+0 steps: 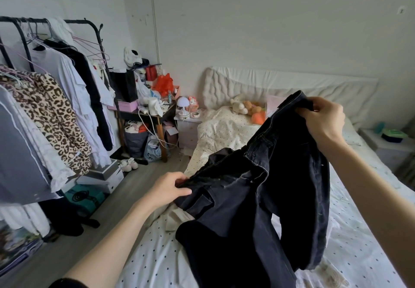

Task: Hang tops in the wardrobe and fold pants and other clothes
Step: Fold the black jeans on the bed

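Gripping a pair of black jeans (258, 189) by the waistband, both hands are holding the garment up over the bed (370, 231) in the right half of the frame. The right hand (323, 120), high at the centre right, is curling its fingers round one end of the waistband, so the denim is hanging down and to the left from it. The left hand (170, 189), lower and near the middle, is pinching the other end between thumb and fingers, with the jeans spreading to its right. The legs are drooping toward the bottom edge, touching the dotted sheet. At the left of the frame, tops are hanging on a black clothes rack (98, 32), well apart from the jeans.
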